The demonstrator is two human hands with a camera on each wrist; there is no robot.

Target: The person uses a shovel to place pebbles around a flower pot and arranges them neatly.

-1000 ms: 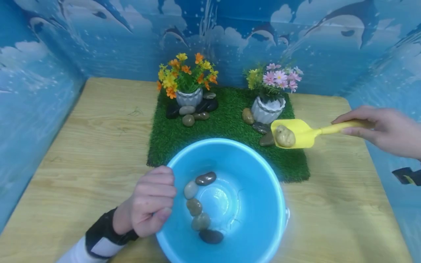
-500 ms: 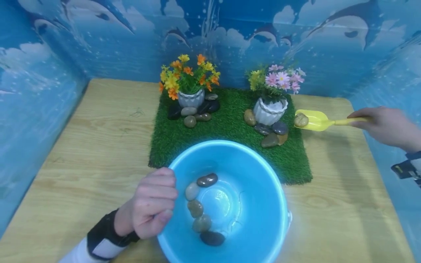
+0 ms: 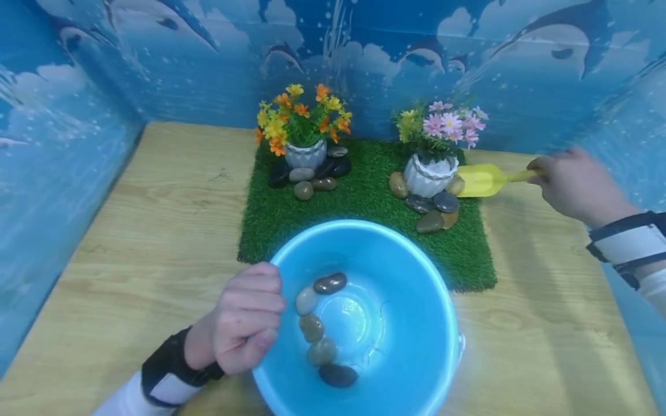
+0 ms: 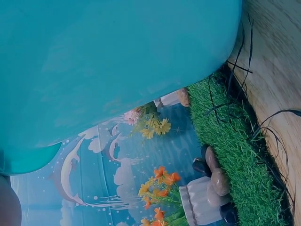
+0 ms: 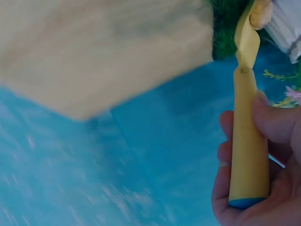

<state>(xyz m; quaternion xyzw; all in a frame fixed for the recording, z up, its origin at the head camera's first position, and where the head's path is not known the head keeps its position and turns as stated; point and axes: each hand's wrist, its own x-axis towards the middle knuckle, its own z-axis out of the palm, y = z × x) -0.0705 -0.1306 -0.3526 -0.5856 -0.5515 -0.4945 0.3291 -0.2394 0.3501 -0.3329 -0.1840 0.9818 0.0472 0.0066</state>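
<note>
The right hand (image 3: 580, 188) grips the yellow scoop (image 3: 481, 180) by its smooth, tapering handle (image 5: 247, 136), which ends in a flat blue cap (image 5: 247, 203), the thumb lying along one side and the fingers curled round the other. At the tip of the scoop's broad, shallow blade sits a rounded tan stone (image 3: 455, 185), close beside the fluted white pot (image 3: 428, 176) of pink daisy-like flowers (image 3: 450, 124); whether the stone rests wholly on the blade or partly on the turf is hard to tell. The left hand (image 3: 241, 320) is closed in a fist over the left rim of the light-blue bucket (image 3: 442, 289), holding it. Five glossy, oval pebbles (image 3: 312, 327) lie in a curved row on the bucket's smooth floor, ranging from pale grey to dark brown. Behind the bucket, a mat of bristly green artificial turf (image 3: 364, 196) lies on the wood-grained table (image 3: 171, 202), with loose dark strands (image 4: 282, 141) by its edge. More polished stones (image 3: 430, 222) cluster at the pot's foot, and others (image 3: 302, 174) surround a second scalloped pot (image 3: 306, 155) holding orange and yellow flowers (image 3: 303, 118). A dolphin-printed backdrop (image 3: 208, 75) rises behind.
</note>
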